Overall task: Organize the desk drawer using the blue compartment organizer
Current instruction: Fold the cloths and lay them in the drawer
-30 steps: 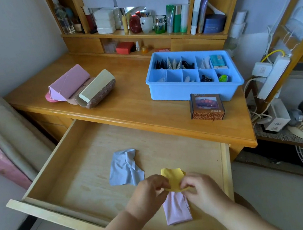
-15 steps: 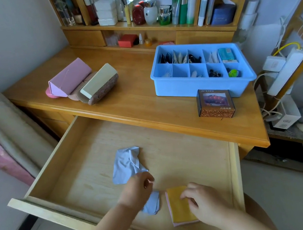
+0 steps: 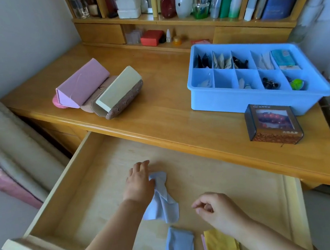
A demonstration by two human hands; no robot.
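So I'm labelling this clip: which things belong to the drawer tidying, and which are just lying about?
Job:
blue compartment organizer
open drawer
crumpled blue cloth under left hand
folded blue cloth
yellow cloth
right hand

Lying about:
pink case
cream case
brown box
shelf bottles

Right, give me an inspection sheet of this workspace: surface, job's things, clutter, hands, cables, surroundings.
Surface: wooden desk with its drawer pulled open.
Job's things: blue compartment organizer stands on the desk, partly filled; in the drawer lie a crumpled blue cloth, a small folded blue cloth and a yellow cloth.
Clutter: pink case, cream case and brown box on the desk.
Hands: left hand on the crumpled blue cloth; right hand loosely curled, holding nothing.
Cables: blurred at the right edge, cannot tell.
Surroundings: shelf with bottles and boxes behind.
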